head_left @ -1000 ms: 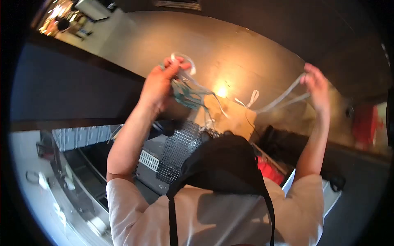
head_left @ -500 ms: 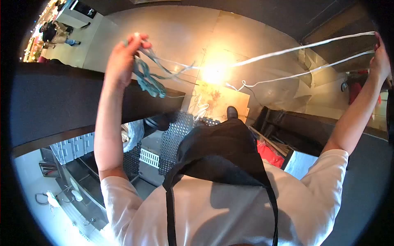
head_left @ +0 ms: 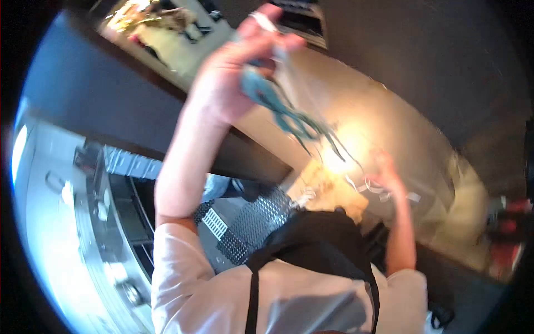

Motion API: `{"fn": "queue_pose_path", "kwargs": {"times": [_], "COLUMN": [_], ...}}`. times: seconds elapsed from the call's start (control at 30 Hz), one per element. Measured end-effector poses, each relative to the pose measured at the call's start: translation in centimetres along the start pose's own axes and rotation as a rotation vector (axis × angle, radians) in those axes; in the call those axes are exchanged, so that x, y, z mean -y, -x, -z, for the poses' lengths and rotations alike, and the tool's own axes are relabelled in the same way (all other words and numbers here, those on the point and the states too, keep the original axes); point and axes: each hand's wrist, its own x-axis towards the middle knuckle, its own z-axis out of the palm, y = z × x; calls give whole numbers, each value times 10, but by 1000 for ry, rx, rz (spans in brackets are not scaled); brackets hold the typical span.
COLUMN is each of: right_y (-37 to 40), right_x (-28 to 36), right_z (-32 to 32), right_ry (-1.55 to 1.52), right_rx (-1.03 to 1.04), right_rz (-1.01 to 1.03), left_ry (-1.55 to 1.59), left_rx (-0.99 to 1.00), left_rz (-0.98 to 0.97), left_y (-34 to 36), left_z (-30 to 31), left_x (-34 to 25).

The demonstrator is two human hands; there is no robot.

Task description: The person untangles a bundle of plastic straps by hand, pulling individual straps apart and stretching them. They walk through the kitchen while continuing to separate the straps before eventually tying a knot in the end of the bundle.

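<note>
My left hand (head_left: 239, 61) is raised high in front of me, its fingers closed around a white cord (head_left: 266, 22). A tangled teal strip (head_left: 283, 111) hangs from the same hand, its dark thin ends trailing down to the right. My right hand (head_left: 386, 172) is lower, above the lit floor, and smeared by motion. A curled length of white cord (head_left: 375, 188) shows right at its fingers and wrist. Whether those fingers grip it cannot be made out.
On the floor lie a tan board (head_left: 320, 186), a loose white cord bundle (head_left: 303, 196) and a black perforated mat (head_left: 258, 220). A dark counter wall (head_left: 133, 94) runs along the left. A metal worktop (head_left: 89, 245) is at lower left. Red items (head_left: 509, 222) stand at far right.
My right hand has swung inward and down from the far right; the cord is no longer stretched wide between my hands. My left hand has risen closer, and the view has turned.
</note>
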Motion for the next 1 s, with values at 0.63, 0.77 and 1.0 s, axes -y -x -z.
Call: {"fn": "queue_pose_path", "kwargs": {"times": [0.63, 0.77, 1.0], "right_y": [103, 104, 92], "right_x": [-39, -39, 11], "right_z": [173, 194, 172], "right_ry": [-1509, -1426, -1277], "right_rx": [-643, -826, -765], "right_rz": [126, 146, 61], "left_ry": [-477, 225, 891], "left_rx": [-322, -213, -352], "left_rz": [460, -18, -295], "left_y": [165, 215, 235], "left_z": [104, 92, 80], "left_x": [110, 87, 75]}}
